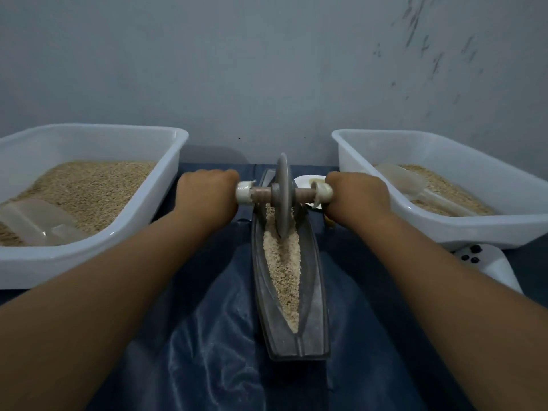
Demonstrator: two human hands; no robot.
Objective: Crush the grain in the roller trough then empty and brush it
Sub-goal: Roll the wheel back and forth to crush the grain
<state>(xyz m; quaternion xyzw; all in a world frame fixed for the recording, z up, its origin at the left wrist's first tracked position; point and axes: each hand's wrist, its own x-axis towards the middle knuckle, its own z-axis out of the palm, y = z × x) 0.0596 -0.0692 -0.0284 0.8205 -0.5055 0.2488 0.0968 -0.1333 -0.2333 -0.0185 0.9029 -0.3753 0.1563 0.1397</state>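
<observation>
While gripped by both hands (207, 191), roller (283, 194) upright amid pale, seemingly half-crushed grain (283, 262).

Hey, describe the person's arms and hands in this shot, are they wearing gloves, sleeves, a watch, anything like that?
Both forearms are bare as far back as the frame shows, with no sleeves visible. The left hand and the right hand wear no gloves. No watch, bracelet or strap shows on either wrist, and no rings are visible, though the fingers are mostly hidden from this view.

— What sits outside the left hand?
— A white tub (166, 173) with a clear scoop (38, 222).
— And past the right hand?
— Another white tub (370, 161), a scoop (415, 185), and a white controller (486, 262) nearer, on blue sheeting (207, 336).
</observation>
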